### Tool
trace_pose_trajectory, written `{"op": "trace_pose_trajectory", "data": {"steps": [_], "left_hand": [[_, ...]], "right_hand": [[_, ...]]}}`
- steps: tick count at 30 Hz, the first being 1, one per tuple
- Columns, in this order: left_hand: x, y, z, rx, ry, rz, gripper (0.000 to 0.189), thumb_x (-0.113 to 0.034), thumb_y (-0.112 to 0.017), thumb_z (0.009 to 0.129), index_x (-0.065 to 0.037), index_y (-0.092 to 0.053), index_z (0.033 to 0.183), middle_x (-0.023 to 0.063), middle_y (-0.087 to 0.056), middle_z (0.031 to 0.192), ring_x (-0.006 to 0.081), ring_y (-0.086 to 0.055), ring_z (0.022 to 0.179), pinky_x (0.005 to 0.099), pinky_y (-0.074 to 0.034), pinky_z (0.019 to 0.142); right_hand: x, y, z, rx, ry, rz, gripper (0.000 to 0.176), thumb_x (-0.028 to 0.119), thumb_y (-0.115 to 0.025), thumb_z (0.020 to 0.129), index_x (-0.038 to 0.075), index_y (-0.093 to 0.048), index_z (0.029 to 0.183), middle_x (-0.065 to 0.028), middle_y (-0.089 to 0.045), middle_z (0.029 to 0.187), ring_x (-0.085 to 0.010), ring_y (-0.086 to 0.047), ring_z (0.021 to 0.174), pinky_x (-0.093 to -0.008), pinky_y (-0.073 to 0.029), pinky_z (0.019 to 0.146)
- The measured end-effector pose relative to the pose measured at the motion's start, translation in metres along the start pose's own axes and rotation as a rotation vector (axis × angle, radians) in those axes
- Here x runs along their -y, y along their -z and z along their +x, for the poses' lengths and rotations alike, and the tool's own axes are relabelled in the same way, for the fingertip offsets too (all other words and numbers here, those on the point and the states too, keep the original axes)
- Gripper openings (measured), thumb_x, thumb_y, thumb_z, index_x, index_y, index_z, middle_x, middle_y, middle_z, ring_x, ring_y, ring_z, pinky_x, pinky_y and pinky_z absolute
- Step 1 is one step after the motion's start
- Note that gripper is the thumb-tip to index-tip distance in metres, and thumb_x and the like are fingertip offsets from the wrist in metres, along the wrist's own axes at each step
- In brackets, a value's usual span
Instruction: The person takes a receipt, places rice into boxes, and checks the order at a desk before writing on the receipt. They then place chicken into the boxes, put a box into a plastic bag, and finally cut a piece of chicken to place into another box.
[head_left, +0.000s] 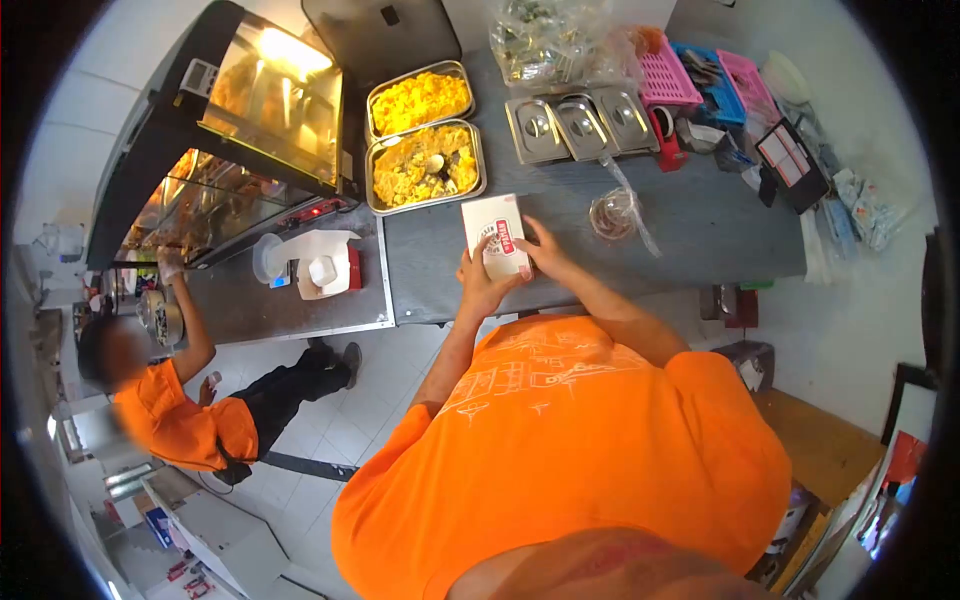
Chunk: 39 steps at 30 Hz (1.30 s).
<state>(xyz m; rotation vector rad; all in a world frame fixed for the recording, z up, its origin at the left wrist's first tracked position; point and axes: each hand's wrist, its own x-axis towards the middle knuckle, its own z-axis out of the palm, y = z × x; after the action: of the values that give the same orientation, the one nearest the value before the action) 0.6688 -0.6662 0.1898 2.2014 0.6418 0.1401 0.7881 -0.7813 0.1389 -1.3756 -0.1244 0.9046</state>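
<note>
A closed white takeaway food box (490,213) with red and black print sits at the front edge of the dark counter, just before my body. My left hand (484,284) grips its near left part, thumb and fingers spread over the printed side. On the box's right side, my right hand (545,252) holds the edge with bent fingers. Beyond the box, to the left, are a metal tray of yellow rice (418,104) and a tray of rice with browned pieces (400,172); a spoon (434,163) lies in the second.
A co-worker in an orange shirt (190,415) reaches to the lit food warmer (270,95) at left. An open box (345,262) with a white cup stands there. Lidded metal pans (582,128), rubber bands (612,215) and a pink basket (668,78) are at right.
</note>
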Motion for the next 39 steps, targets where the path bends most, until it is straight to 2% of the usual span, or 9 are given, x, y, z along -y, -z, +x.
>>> {"op": "trace_pose_trajectory", "data": {"steps": [4, 7, 9, 11, 16, 18, 21, 34, 39], "left_hand": [[0.033, -0.018, 0.011, 0.243, 0.428, -0.833, 0.093, -0.032, -0.08, 0.068, -0.006, -0.028, 0.141, 0.0222, -0.044, 0.129, 0.0356, -0.043, 0.119, 0.048, -0.03, 0.103], [0.086, -0.055, 0.027, 0.113, 0.144, -0.365, 0.093, -0.025, -0.077, 0.074, -0.003, -0.019, 0.143, 0.022, -0.041, 0.133, 0.0329, -0.047, 0.117, 0.0413, -0.039, 0.099], [0.086, -0.064, 0.035, -0.075, -0.088, 0.037, 0.095, -0.023, -0.077, 0.074, -0.001, -0.017, 0.143, 0.022, -0.04, 0.134, 0.0319, -0.047, 0.117, 0.0391, -0.041, 0.098], [0.065, -0.062, 0.041, 0.023, 0.308, -0.565, 0.099, -0.018, -0.078, 0.07, 0.002, -0.016, 0.143, 0.024, -0.039, 0.135, 0.033, -0.044, 0.121, 0.0385, -0.036, 0.102], [0.101, -0.099, 0.067, 0.077, -0.136, -0.302, 0.103, -0.011, -0.08, 0.063, 0.006, -0.016, 0.142, 0.0273, -0.035, 0.137, 0.0351, -0.038, 0.127, 0.0373, -0.032, 0.105], [0.098, -0.108, 0.075, 0.177, -0.114, -0.344, 0.103, -0.01, -0.08, 0.064, 0.008, -0.015, 0.141, 0.0276, -0.033, 0.138, 0.0357, -0.035, 0.129, 0.0381, -0.031, 0.106], [0.046, -0.121, 0.074, 0.21, -0.165, -0.215, 0.103, -0.013, -0.081, 0.065, 0.004, -0.016, 0.143, 0.0272, -0.034, 0.137, 0.0378, -0.037, 0.126, 0.0411, -0.031, 0.106], [-0.172, -0.355, 0.069, 0.354, -0.231, -0.047, 0.104, -0.023, -0.08, 0.069, -0.009, -0.013, 0.147, 0.0308, -0.03, 0.134, 0.0431, -0.036, 0.122, 0.045, -0.032, 0.103], [-0.287, -0.388, 0.044, -0.074, -0.321, 0.446, 0.107, -0.029, -0.082, 0.065, -0.008, -0.014, 0.146, 0.0293, -0.02, 0.144, 0.0434, -0.024, 0.133, 0.0444, -0.025, 0.109]], "right_hand": [[-0.082, 0.02, 0.052, -0.134, 0.209, -0.287, 0.055, 0.022, -0.061, 0.087, 0.008, -0.042, 0.137, -0.0143, -0.059, 0.121, -0.0165, -0.058, 0.103, -0.0297, -0.047, 0.088], [-0.036, 0.012, 0.031, -0.254, 0.084, -1.116, 0.059, 0.031, -0.061, 0.084, 0.011, -0.044, 0.136, -0.0191, -0.049, 0.131, -0.0328, -0.042, 0.125, -0.0445, -0.03, 0.106], [0.031, 0.004, -0.02, -0.406, 0.572, -1.21, 0.065, 0.037, -0.064, 0.079, 0.021, -0.041, 0.137, -0.0136, -0.027, 0.146, -0.0413, -0.021, 0.134, -0.0519, -0.022, 0.108], [0.096, 0.014, -0.054, -0.631, 0.852, -1.493, 0.068, 0.039, -0.07, 0.074, 0.029, -0.042, 0.136, -0.0121, -0.03, 0.144, -0.0396, -0.022, 0.134, -0.0574, -0.022, 0.106], [0.143, 0.094, -0.087, -0.984, 0.38, -1.522, 0.077, 0.036, -0.08, 0.06, 0.029, -0.047, 0.129, -0.014, -0.044, 0.134, -0.0366, -0.037, 0.128, -0.0564, -0.034, 0.1], [0.131, 0.132, -0.079, -0.367, 0.033, -0.963, 0.061, 0.025, -0.079, 0.062, 0.021, -0.056, 0.118, -0.0165, -0.058, 0.115, -0.0341, -0.054, 0.111, -0.0473, -0.046, 0.091], [0.112, 0.154, -0.073, -0.508, 0.261, -0.946, 0.054, 0.02, -0.077, 0.062, 0.015, -0.057, 0.111, -0.0174, -0.064, 0.096, -0.0351, -0.062, 0.093, -0.0431, -0.051, 0.079], [0.136, 0.386, -0.125, -0.655, 0.511, -0.887, 0.039, 0.012, -0.071, 0.066, 0.005, -0.056, 0.101, -0.0186, -0.062, 0.091, -0.0378, -0.06, 0.089, -0.0446, -0.048, 0.078], [0.132, 0.488, -0.163, -0.572, 0.558, -0.843, 0.041, 0.013, -0.073, 0.065, 0.005, -0.055, 0.101, -0.0182, -0.062, 0.091, -0.0382, -0.059, 0.088, -0.0435, -0.048, 0.075]]}}
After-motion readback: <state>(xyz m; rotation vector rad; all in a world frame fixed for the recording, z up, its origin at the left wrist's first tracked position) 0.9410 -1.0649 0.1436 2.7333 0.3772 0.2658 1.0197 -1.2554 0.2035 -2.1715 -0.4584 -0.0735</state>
